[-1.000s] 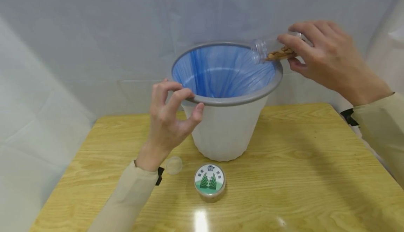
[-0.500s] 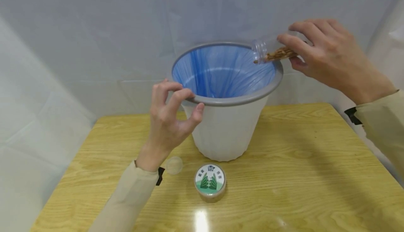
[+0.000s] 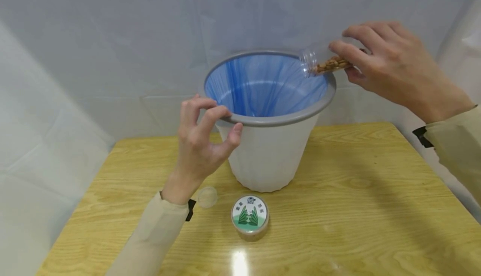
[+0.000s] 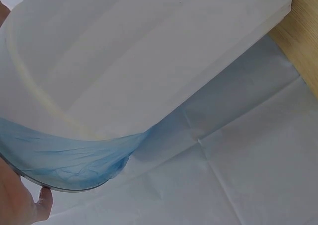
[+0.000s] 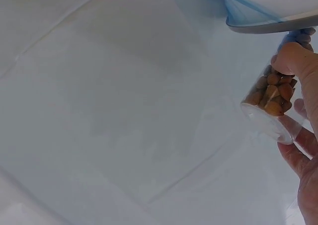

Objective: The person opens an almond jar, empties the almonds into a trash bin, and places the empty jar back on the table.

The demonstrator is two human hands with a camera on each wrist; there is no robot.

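A white bin (image 3: 268,155) with a grey rim and a blue liner (image 3: 263,84) stands on the wooden table. My left hand (image 3: 204,136) pinches the near left of the rim between fingers and thumb. My right hand (image 3: 379,65) grips a clear bottle (image 3: 319,61) of brown nuts, tipped on its side with its open mouth over the bin's right rim. In the right wrist view the bottle (image 5: 271,103) shows nuts packed inside, and the rim (image 5: 278,24) is above it. The left wrist view shows the bin's white wall (image 4: 144,56) and the liner's edge (image 4: 69,160).
A round lidded tub with a green label (image 3: 249,216) sits on the table (image 3: 357,209) in front of the bin. A small clear cap (image 3: 207,196) lies beside my left wrist. White sheeting (image 3: 112,38) hangs behind and to both sides.
The bottle has been held tipped over the bin's rim throughout; the nuts inside have shifted a little. My left hand has stayed on the rim.
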